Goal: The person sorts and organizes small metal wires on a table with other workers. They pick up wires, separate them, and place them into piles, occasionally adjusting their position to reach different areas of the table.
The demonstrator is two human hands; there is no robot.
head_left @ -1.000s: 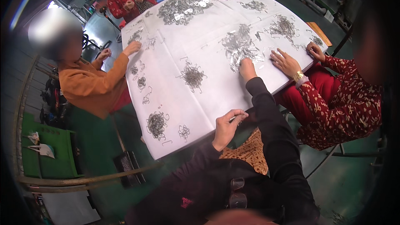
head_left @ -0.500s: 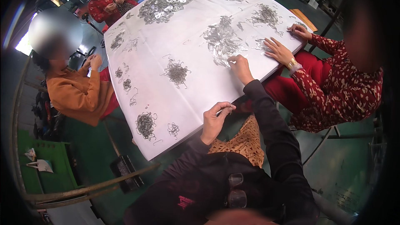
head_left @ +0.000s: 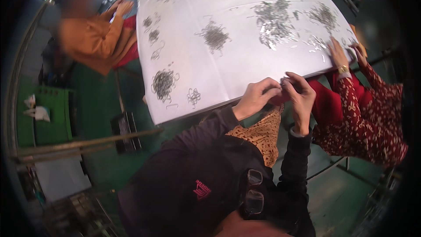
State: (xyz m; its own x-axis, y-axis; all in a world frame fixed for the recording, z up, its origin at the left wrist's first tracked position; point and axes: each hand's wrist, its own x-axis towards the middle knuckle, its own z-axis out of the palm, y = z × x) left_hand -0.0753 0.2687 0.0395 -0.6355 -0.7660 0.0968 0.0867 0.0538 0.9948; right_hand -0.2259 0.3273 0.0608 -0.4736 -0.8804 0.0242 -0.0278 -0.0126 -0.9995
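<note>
Worktop: white surface, near edge at the person's hands.
Left hand: at the near edge, right of its middle; thumb and index drawn together, other fingers curled.
Right hand: just beside the left, fingertips close to its tips; fingers bent, thumb toward index.
Grasp: cannot tell for either hand what, if anything, is pinched; too small and blurred.
Strips: flat, shiny, heaped beyond both hands, toward the right edge; well apart from the fingers.
Middle hooks: grey tangle between left edge and strips.
Corner hooks: darker heap near the near-left corner; small clump beside it.
Right hooks: loose, near the right edge.
Red co-worker: by the near-right corner.
Orange co-worker: off the left edge.
</note>
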